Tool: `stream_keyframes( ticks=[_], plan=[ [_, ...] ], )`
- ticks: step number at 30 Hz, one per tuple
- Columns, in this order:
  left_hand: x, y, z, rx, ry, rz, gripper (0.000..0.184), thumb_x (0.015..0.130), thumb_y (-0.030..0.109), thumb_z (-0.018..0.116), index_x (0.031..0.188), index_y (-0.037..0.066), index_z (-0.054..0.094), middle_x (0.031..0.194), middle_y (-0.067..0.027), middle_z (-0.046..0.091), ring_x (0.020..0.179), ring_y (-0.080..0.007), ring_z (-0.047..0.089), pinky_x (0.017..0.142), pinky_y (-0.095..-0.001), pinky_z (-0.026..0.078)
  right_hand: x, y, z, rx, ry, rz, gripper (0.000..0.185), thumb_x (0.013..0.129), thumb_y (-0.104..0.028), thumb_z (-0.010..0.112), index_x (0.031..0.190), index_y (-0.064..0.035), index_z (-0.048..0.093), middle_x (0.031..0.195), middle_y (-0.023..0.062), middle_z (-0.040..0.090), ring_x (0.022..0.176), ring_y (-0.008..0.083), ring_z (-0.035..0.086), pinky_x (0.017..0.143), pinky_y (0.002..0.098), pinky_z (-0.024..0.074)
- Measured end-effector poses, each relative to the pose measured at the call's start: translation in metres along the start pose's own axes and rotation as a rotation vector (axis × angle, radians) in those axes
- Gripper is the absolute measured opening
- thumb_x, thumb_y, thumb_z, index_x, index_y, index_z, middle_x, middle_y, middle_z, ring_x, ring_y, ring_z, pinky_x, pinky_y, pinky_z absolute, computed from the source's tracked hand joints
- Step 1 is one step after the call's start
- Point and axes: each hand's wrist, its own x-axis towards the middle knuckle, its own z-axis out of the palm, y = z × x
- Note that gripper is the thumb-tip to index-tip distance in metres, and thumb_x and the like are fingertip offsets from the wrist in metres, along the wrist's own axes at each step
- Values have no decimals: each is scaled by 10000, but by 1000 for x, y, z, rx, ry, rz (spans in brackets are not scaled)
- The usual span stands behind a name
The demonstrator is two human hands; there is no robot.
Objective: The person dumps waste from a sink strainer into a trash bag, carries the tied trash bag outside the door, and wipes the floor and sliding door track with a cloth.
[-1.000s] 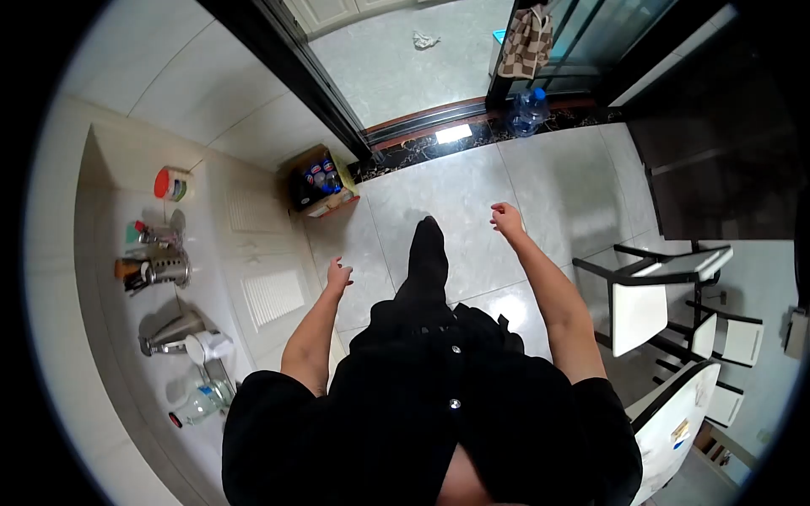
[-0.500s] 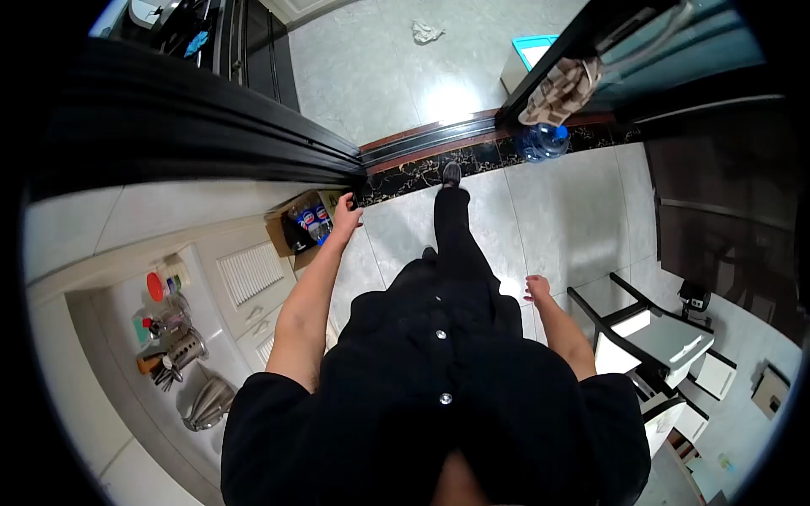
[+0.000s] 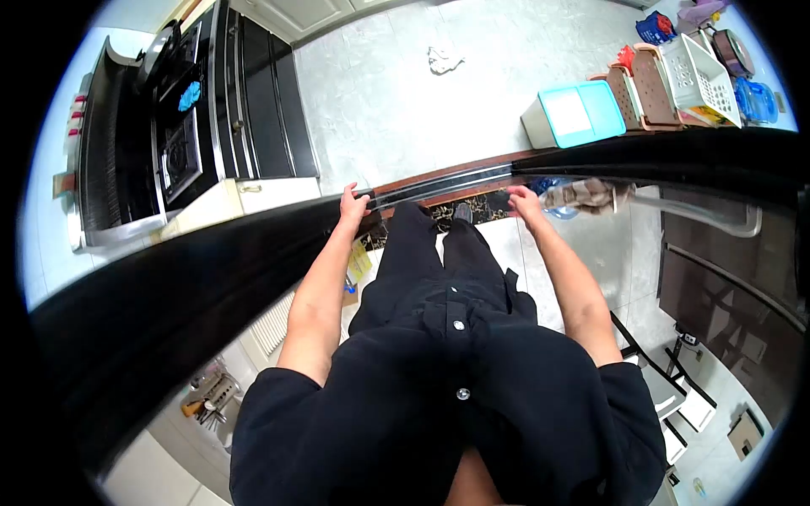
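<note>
My left hand (image 3: 353,207) is at the dark door frame (image 3: 278,232) on the left, fingers apart and holding nothing. Whether it touches the frame, I cannot tell. On the other side of the doorway, my right hand (image 3: 525,205) is raised with its fingers loosely stretched out and nothing in them. A brown checked cloth (image 3: 591,196) hangs just to the right of that hand. Partly hidden behind the cloth is a clear blue water jug (image 3: 553,192). Between my hands runs the metal door track (image 3: 443,187), with my feet close to it.
Beyond the doorway a crumpled white cloth (image 3: 443,60) lies on the tiled floor. A bin with a turquoise lid (image 3: 591,110) stands at the right, beside stacked baskets (image 3: 696,80). The stove (image 3: 181,156) is on the left. White chairs (image 3: 696,409) stand behind me at the right.
I have moved forward to the doorway, and more of the kitchen beyond shows. My right hand has risen from my side to near the hanging cloth. My left hand has come level with the frame.
</note>
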Motion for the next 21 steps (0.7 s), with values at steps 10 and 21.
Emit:
stream_keyframes(
  ticks=[10, 21],
  plan=[
    [168, 103, -41, -41, -23, -122, 613, 766, 25, 591, 1326, 137, 369, 1259, -147, 373, 985, -266, 520, 625, -361, 578, 78, -36, 6, -316, 213, 23, 244, 775, -145, 588, 1015, -136, 633, 843, 18, 621, 721, 162, 594, 603, 369, 551],
    [418, 255, -84, 496, -214, 142, 601, 734, 31, 615, 1292, 175, 446, 1276, -200, 422, 970, -308, 577, 603, -357, 578, 42, -51, 148, 298, 413, 713, 223, 806, -78, 515, 1004, -100, 613, 866, 49, 561, 774, 199, 546, 606, 416, 551]
  ],
)
